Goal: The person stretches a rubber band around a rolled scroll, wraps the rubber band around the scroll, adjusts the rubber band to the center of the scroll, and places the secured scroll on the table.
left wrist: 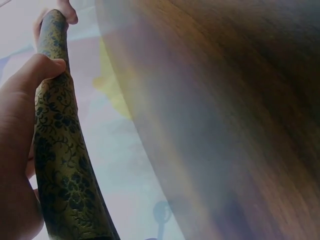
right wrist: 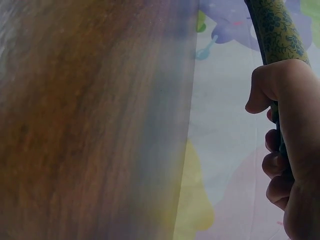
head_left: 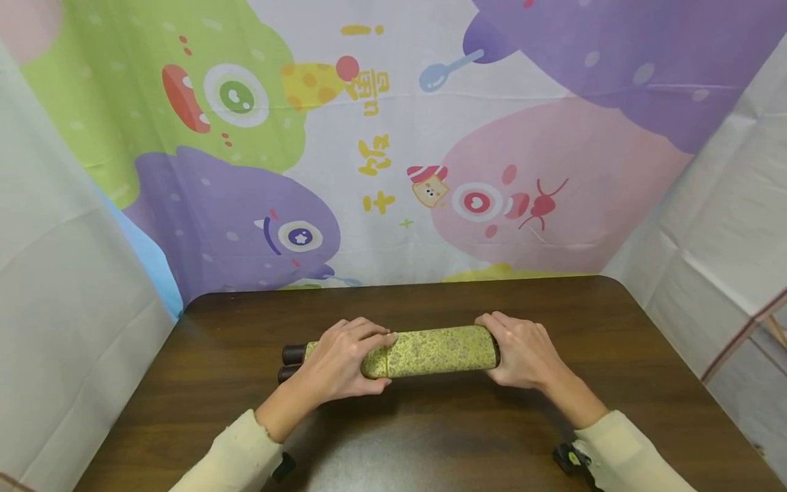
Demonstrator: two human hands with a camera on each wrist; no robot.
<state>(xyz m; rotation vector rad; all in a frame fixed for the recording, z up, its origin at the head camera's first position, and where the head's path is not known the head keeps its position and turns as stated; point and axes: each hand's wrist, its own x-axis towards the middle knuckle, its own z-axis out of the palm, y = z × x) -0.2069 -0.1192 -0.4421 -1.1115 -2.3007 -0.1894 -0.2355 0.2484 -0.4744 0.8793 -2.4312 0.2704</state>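
Note:
Both hands hold a rolled scroll [head_left: 439,350] covered in yellow-green floral brocade, lying crosswise over the table. Two dark roller knobs [head_left: 295,354] stick out at its left end. My left hand [head_left: 338,361] grips the left part, its fingers over the far side and thumb on the near side. Around the right end curls my right hand [head_left: 522,352], hiding that end's tip. In the left wrist view, the brocade [left wrist: 62,150] runs lengthwise beside the left hand. The right wrist view shows the right hand's curled fingers [right wrist: 275,165] wrapped on the scroll's edge.
The dark brown wooden table [head_left: 430,437] has rounded far corners. Behind it hangs a curtain [head_left: 393,253] printed with cartoon monsters. Pale cloth panels [head_left: 67,273] stand at both sides. Dark straps show at both cuffs.

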